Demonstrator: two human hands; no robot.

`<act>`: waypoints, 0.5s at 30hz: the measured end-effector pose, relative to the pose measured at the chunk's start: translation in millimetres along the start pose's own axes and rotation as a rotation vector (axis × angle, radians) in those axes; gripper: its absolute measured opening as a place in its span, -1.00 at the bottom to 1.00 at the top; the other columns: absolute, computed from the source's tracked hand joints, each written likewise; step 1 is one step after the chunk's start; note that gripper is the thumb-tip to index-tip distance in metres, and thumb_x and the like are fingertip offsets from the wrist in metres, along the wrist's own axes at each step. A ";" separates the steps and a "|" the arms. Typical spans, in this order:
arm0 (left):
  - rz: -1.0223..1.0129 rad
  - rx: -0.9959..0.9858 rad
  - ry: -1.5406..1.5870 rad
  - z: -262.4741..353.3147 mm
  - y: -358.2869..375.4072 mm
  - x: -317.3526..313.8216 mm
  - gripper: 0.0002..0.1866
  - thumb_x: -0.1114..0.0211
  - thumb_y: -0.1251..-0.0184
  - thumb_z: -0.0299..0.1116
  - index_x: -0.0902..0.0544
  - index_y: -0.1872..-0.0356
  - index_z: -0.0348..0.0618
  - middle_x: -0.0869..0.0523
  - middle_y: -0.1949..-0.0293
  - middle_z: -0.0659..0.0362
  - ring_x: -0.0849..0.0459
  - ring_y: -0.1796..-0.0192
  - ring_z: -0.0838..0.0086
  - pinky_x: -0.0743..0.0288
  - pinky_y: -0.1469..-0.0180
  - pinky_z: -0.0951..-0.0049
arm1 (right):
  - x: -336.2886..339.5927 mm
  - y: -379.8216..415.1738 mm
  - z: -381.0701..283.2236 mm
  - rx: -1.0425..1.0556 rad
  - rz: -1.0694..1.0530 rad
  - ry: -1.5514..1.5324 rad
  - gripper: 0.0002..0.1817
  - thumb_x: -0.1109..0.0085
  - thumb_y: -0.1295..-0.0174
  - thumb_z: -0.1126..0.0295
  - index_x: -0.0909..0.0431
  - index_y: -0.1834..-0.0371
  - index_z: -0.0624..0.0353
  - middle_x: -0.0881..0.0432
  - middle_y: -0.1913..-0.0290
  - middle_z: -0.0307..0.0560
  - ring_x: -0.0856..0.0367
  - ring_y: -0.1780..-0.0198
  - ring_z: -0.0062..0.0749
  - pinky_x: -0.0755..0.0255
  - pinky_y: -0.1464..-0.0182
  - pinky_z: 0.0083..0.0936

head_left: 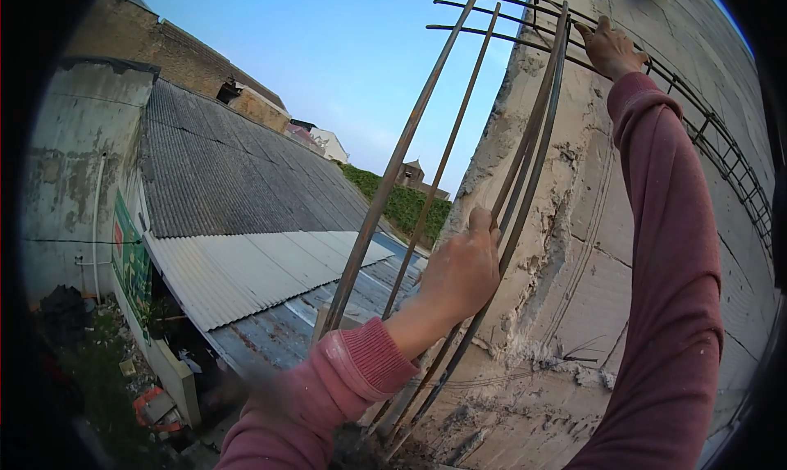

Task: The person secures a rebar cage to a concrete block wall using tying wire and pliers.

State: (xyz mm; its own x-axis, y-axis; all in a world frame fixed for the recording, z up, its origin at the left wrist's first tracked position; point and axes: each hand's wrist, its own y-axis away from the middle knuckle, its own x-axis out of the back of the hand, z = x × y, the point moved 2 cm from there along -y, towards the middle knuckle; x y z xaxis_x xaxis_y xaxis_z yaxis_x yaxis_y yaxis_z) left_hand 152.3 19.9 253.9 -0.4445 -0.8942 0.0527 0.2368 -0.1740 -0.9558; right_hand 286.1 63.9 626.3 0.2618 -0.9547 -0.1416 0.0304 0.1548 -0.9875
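My left hand (pixel 461 271) is closed around upright steel rebars (pixel 556 93), with its thumb pointing up along them. The rebars lean beside the rough concrete wall edge, and their lower ends are partly behind my forearm. Higher up, my right hand (pixel 611 50) grips a long rebar cage (pixel 697 101) that runs across the wall. Its fingers curl over the bars near the top of the uprights; their undersides are hidden. Left of my left hand stands another upright rebar (pixel 412 130), with a thinner one just behind it.
A block wall (pixel 598 191) with crumbling mortar fills the right side. Below on the left slope corrugated roofs (pixel 221 166), one part lighter. Rubble and an orange object (pixel 160 408) lie on the ground far down. Hooked bar ends (pixel 471 6) stick out at the top.
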 end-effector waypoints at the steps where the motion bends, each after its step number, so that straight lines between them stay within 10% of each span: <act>1: 0.012 -0.019 -0.011 1.8 0.1 -0.9 -0.76 0.05 -0.43 -0.33 -0.34 0.01 -0.24 -0.61 0.48 -0.24 -0.60 0.35 -0.20 -0.45 0.29 -0.05 | 1.6 -1.8 -1.1 0.002 -0.003 0.004 -0.29 0.43 -0.33 -0.30 -0.20 -0.28 0.00 -0.43 -0.22 0.16 -0.40 -0.26 0.08 -0.01 -0.18 0.40; 15: -0.051 0.092 -0.194 -19.4 -9.2 -3.1 -0.71 0.08 -0.41 -0.38 -0.25 -0.03 -0.38 -0.63 0.47 -0.25 -0.62 0.34 -0.21 -0.46 0.25 -0.08 | -37.3 26.9 -0.8 -0.069 -0.103 -0.061 -0.27 0.37 -0.29 -0.33 -0.18 -0.35 -0.07 -0.31 -0.32 0.08 -0.24 -0.38 -0.09 0.06 -0.27 0.30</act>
State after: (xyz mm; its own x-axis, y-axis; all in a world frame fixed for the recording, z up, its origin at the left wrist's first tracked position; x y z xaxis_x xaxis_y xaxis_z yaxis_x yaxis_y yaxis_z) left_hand 134.7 32.3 257.0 -0.2858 -0.9442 0.1636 0.3000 -0.2503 -0.9205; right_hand 276.4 103.4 605.0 0.3187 -0.9472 -0.0363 -0.0055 0.0365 -0.9993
